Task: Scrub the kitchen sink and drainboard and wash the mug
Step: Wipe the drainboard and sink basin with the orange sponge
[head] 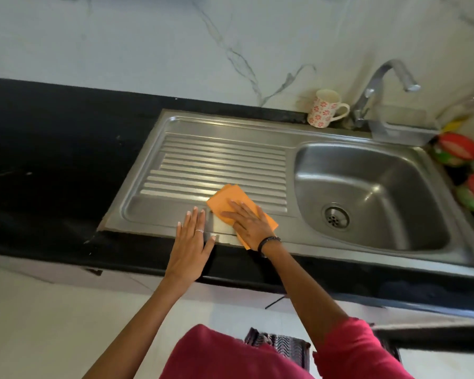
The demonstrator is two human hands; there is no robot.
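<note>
Two spread hands work the drainboard (222,157): left hand (189,242) braces flat on its near rim, right hand (248,224) should press the orange cloth (226,199) along the ridges toward the sink (372,187), mug (324,108) waiting far right

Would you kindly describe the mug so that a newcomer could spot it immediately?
Start at the steel sink and follow its back edge to the curved tap. The mug stands upright just left of the tap's base, against the marble wall. It alone is white with red flowers, its handle pointing towards the tap.
</note>
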